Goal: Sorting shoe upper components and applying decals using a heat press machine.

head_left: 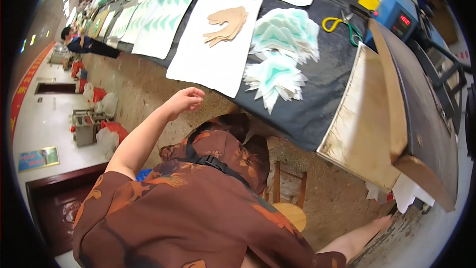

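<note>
My left hand [186, 100] hangs in the air just off the near edge of the table, its fingers curled in with nothing seen in them. The white sheet [210, 54] lies closest to it, bearing a small pile of tan cut pieces [227, 25]. My right arm reaches far out to the lower right. There my right hand [383, 222] is low by the wall, below the heat press [419, 84]; its fingers are too small and partly hidden to read. Some white material [411, 191] hangs above that hand.
Fanned stacks of white-and-green cut pieces [286, 34] lie on the black table cover [317, 109]. Scissors [344, 26] with yellow and green handles rest near a blue control box [396, 15]. A wooden stool [290, 216] stands beside me. Another person [89, 44] stands farther off left.
</note>
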